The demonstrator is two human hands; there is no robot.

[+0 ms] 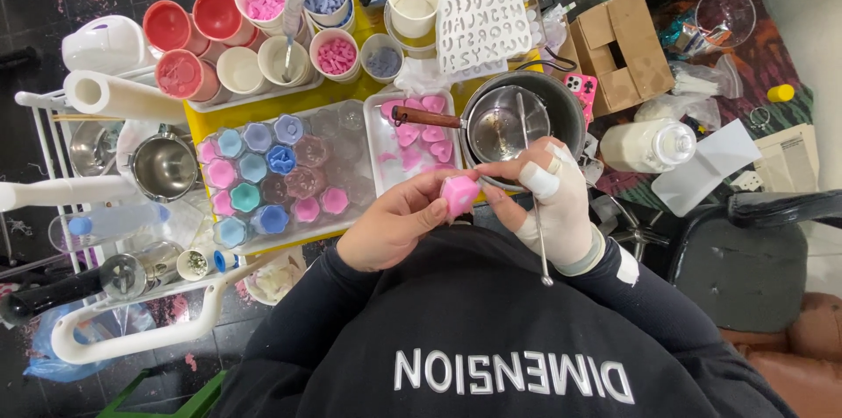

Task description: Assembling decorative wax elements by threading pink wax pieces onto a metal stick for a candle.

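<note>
- One pink mould (460, 194), small and squat, sits between two hands above the person's dark lap, just in front of the yellow counter (263, 102).
- Left hand (399, 223): its grip is closed on the pink mould, thumb and fingers pinching its left side.
- Right hand (554, 199), with white tape on the fingers, pinches the mould's right side; a thin metal rod (535, 199) also runs along this hand.
- The mould is too rounded to show a long axis; its open face cannot be told.
- One steel pot (509, 124) lies just beyond the hands.
- One clear tray (281, 174) of coloured moulds lies to the left.
</note>
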